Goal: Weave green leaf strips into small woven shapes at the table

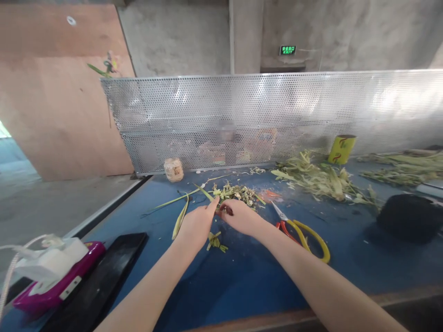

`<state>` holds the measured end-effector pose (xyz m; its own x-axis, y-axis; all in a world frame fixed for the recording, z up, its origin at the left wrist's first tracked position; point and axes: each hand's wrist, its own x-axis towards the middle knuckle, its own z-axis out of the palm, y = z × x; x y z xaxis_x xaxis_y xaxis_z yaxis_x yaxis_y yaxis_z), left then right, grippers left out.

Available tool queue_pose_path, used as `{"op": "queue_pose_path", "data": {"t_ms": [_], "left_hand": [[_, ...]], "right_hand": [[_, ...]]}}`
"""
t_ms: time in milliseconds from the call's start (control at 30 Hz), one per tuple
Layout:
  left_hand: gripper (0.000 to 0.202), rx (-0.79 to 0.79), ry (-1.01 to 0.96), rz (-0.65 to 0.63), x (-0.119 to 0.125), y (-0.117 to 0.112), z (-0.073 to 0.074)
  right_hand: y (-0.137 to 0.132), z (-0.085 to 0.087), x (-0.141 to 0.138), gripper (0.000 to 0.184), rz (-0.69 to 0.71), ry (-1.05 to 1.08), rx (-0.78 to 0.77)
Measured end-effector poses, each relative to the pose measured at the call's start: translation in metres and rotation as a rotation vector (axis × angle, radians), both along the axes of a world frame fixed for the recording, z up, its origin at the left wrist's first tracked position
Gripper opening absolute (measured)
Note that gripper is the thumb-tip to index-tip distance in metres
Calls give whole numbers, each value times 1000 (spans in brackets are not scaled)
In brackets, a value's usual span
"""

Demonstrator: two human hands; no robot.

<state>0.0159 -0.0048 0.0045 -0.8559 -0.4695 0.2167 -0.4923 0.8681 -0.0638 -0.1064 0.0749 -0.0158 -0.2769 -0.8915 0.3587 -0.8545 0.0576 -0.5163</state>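
Note:
My left hand [197, 225] and my right hand [239, 216] meet over the middle of the blue table. A narrow green leaf strip [204, 191] runs out from between the fingers of my left hand, which are closed on it. The fingers of my right hand are curled in against the left; what they pinch is hidden. Just below lies a small folded green leaf piece [216, 241]. Behind my hands is a heap of short leaf scraps [238, 192]. A longer leaf strip [180, 219] lies left of my left hand.
Yellow-handled scissors [304, 234] and a red-handled tool lie beside my right forearm. Dried husks [314, 177], a yellow tube [342, 149] and a dark round object [410, 216] are to the right. A black phone-like slab [100, 276] and a purple power strip [58, 281] occupy the left.

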Motion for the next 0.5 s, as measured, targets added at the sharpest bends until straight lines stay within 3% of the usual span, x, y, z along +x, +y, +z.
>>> {"op": "queue_pose_path", "data": {"t_ms": [100, 200, 367, 500], "left_hand": [[53, 50, 27, -58, 4, -3, -5], [55, 30, -6, 24, 6, 1, -5], [60, 7, -36, 124, 3, 10, -5], [61, -5, 36, 98, 5, 9, -8]], "right_hand": [[-2, -3, -4, 26, 62, -31, -26], [-2, -4, -2, 35, 131, -14, -8], [2, 2, 6, 44, 57, 88, 95], [7, 7, 11, 41, -23, 236, 36]]}}
